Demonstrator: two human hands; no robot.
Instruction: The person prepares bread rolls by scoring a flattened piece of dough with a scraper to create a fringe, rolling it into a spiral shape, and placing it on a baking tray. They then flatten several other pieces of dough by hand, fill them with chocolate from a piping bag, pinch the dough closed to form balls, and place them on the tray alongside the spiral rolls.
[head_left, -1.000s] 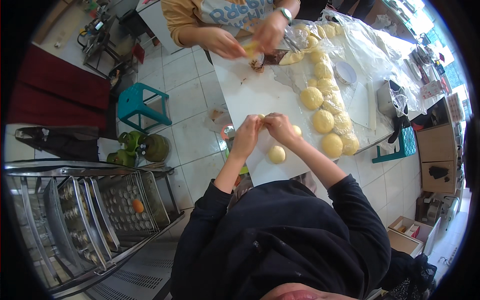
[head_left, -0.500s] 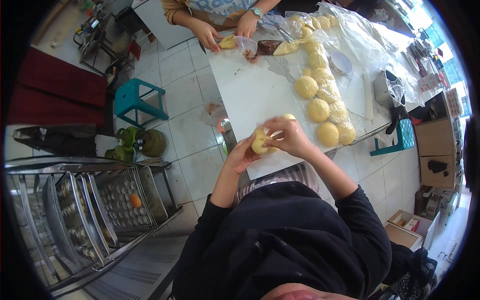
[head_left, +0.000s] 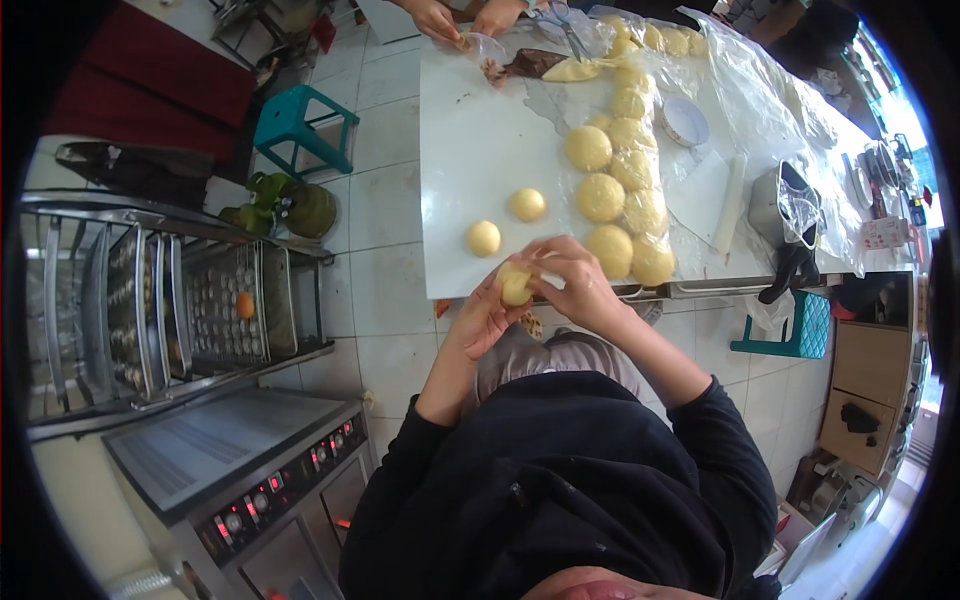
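Your left hand (head_left: 480,318) cups the dough piece (head_left: 515,288), fingers curled, at the 7 o'clock edge of the white table (head_left: 460,150); your right hand (head_left: 578,282) pinches it, thumb against fingers, at 3 o'clock.

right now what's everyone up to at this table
The person's left hand holds a piece of yellow dough while the right hand pinches it, by the near edge of the white table. Two small dough balls rest on the table, and larger rounds lie to the right, some under clear plastic. At the far edge, a co-worker's hands handle something unclear.
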